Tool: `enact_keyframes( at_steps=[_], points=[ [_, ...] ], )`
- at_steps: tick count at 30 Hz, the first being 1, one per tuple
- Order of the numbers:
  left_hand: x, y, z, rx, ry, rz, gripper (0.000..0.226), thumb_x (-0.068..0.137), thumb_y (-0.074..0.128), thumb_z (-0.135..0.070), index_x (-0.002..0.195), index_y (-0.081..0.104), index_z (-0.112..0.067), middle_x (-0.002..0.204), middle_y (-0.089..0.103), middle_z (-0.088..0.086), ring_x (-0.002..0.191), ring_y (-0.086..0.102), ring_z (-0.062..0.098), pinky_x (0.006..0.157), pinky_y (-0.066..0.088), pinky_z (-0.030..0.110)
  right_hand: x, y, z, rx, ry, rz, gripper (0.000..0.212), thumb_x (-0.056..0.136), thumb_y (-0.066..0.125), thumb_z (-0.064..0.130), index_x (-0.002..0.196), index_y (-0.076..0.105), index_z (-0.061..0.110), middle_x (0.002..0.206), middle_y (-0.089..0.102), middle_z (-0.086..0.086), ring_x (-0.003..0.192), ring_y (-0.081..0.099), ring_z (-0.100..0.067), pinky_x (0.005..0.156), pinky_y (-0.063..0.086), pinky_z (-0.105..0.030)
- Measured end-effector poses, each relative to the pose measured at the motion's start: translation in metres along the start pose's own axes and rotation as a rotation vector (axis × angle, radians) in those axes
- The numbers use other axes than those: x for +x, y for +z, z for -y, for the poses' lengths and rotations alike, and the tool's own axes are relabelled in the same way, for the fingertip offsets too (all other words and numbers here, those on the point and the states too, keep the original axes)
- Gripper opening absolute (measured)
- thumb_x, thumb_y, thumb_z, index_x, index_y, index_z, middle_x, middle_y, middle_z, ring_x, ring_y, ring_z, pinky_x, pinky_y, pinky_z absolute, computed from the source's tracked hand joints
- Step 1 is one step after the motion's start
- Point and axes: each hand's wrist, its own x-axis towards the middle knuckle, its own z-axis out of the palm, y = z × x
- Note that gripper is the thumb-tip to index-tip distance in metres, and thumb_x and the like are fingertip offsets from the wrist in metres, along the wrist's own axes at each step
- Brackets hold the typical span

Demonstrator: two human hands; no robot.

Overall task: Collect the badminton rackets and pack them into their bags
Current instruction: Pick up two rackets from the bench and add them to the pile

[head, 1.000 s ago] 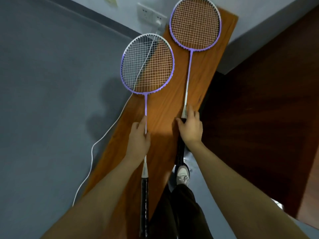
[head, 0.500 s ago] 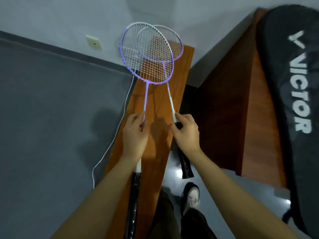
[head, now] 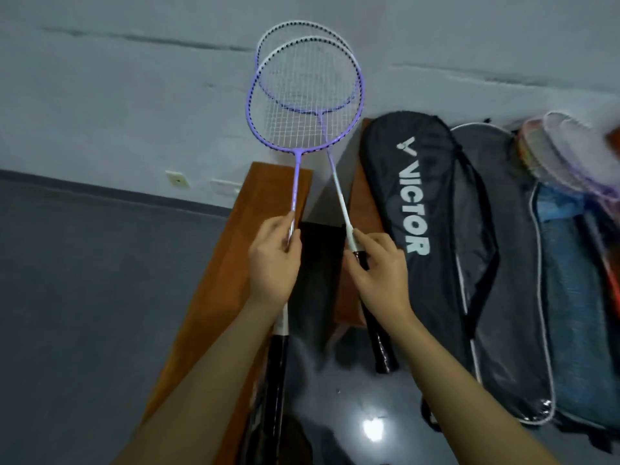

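Two purple-and-white badminton rackets are raised in front of me, their heads overlapping against the grey wall. My left hand (head: 273, 260) grips the shaft of the nearer racket (head: 296, 169). My right hand (head: 375, 266) pinches the second racket (head: 339, 189) where its white shaft meets the black handle. A black racket bag marked VICTOR (head: 429, 209) lies flat to the right of my right hand. Beside it lies a grey bag with white piping (head: 506, 263).
A narrow wooden bench (head: 218, 290) runs under my left hand. A blue bag (head: 570, 297) and more rackets (head: 567, 152) lie at the far right. Wall sockets (head: 177, 179) sit low on the wall, above grey floor at left.
Both rackets came up off the bench and their heads crossed, now overlapping almost fully. My view swung right, bringing the bags and other rackets into sight.
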Motion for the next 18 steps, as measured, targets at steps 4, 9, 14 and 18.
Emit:
enact_keyframes(
  at_steps=[4,9,14,18],
  points=[
    [-0.025,0.040,-0.063,-0.071,-0.025,0.029,0.035,0.084,0.062,-0.003,0.119,0.060,-0.009,0.101,0.057,-0.005,0.073,0.053,-0.001,0.070,0.045,0.008,-0.017,-0.082,-0.028,-0.024,-0.038,-0.056,0.037,0.077,0.072,0.009,0.113,0.066,0.005,0.094,0.064,-0.006,0.084,0.062,-0.024,0.075,0.046,-0.039],
    [-0.052,0.105,-0.155,-0.116,0.031,0.027,0.030,0.084,0.062,0.000,0.113,0.064,-0.004,0.102,0.063,0.010,0.080,0.058,0.015,0.075,0.049,0.025,-0.034,-0.191,-0.074,-0.072,-0.049,-0.093,0.035,0.077,0.068,0.016,0.111,0.067,0.007,0.092,0.063,-0.004,0.081,0.061,-0.022,0.073,0.045,-0.039],
    [-0.064,0.171,-0.213,-0.154,0.015,0.077,0.032,0.084,0.061,0.001,0.115,0.063,-0.003,0.104,0.062,0.010,0.081,0.059,0.018,0.079,0.052,0.028,-0.037,-0.253,-0.118,-0.043,-0.017,-0.142,0.035,0.076,0.071,0.006,0.111,0.066,0.005,0.089,0.058,0.003,0.081,0.057,-0.018,0.074,0.048,-0.048],
    [-0.061,0.232,-0.235,-0.199,0.006,0.124,0.035,0.083,0.060,0.002,0.118,0.061,-0.004,0.095,0.058,0.007,0.067,0.050,0.007,0.072,0.044,0.017,-0.023,-0.292,-0.157,-0.070,0.032,-0.162,0.035,0.076,0.073,0.004,0.110,0.067,0.005,0.085,0.060,-0.004,0.077,0.059,-0.025,0.073,0.048,-0.049]
  ],
)
